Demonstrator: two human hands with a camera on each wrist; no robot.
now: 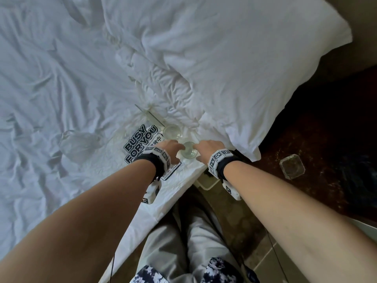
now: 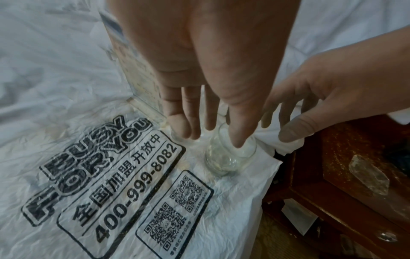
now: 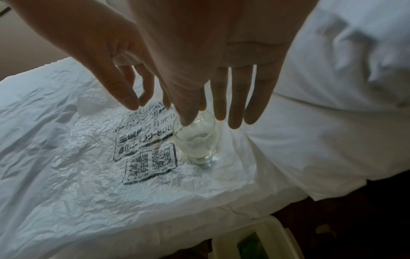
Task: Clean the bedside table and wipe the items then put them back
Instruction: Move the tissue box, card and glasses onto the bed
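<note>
Looking down through the head view, I see the left hand (image 1: 170, 149) and right hand (image 1: 208, 150) on either side of a small clear glass (image 1: 189, 153), which stands upright near the bed's edge on a white printed plastic bag (image 1: 140, 144). A second glass (image 1: 172, 132) stands just beyond it, toward the pillow (image 1: 244, 64). A clear ashtray (image 1: 292, 166) sits on the dark wooden bedside table (image 1: 326, 139), well apart from the hands.

Left wrist view: the left hand's fingers (image 2: 190, 121) are straight and spread above the glass (image 2: 228, 157), holding nothing; whether the thumb touches the rim I cannot tell.

Right wrist view: the right hand's fingers (image 3: 237, 98) are straight and apart above the glass (image 3: 197, 140), gripping nothing.
</note>
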